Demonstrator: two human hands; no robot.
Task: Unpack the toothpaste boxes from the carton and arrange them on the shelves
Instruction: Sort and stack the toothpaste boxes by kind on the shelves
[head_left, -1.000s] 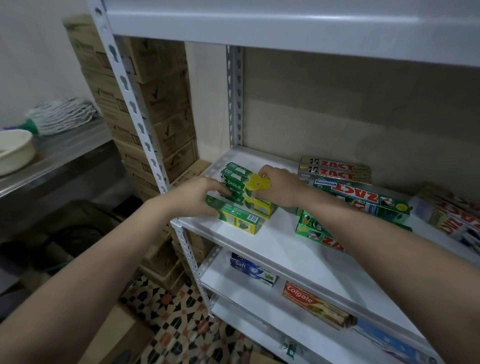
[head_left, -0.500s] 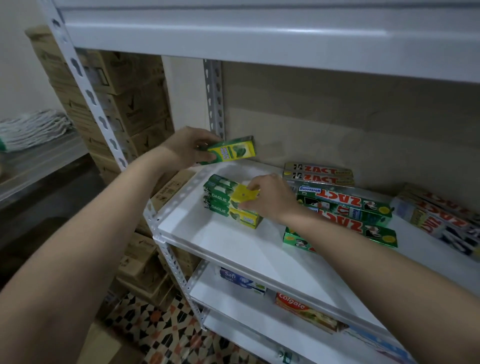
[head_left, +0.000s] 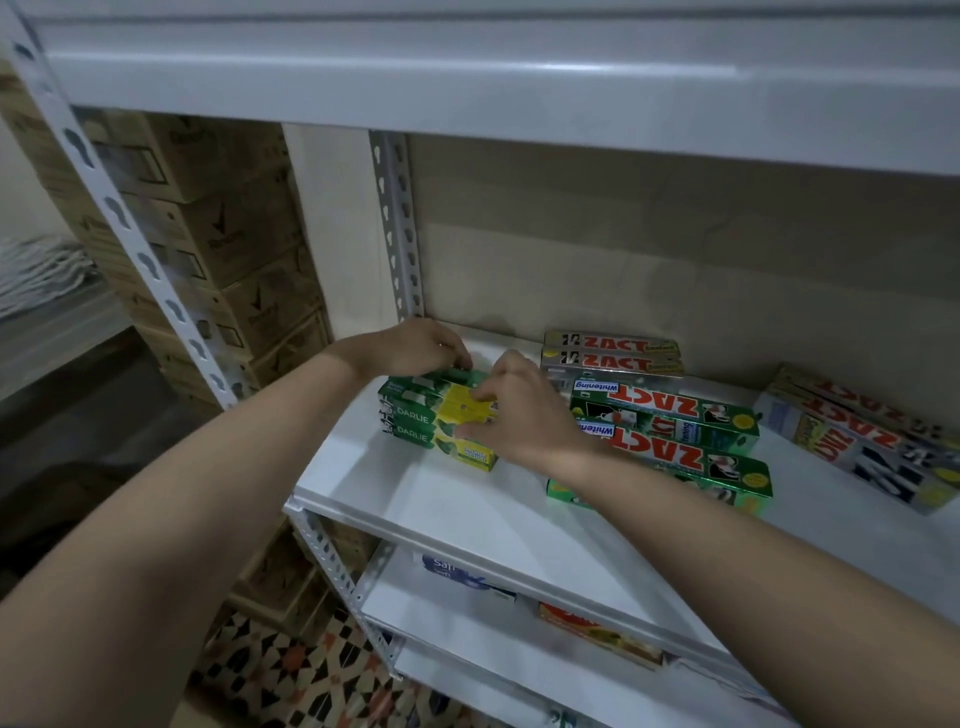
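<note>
Lowered from mid-air, the Darlie box (head_left: 434, 383) now tops the stack (head_left: 441, 428) at the shelf's (head_left: 441, 499) left; left hand (head_left: 415, 345) and right hand (head_left: 511, 410) both grasp it, squaring it before release.

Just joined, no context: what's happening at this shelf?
A person is stocking toothpaste boxes on a white shelf. Both hands are on the stack of green Darlie boxes near the shelf's left end: the left hand grips the top box at the back, and the right hand holds the stack's right end. Green Zact boxes lie stacked to the right, with more toothpaste on the shelf below.
</note>
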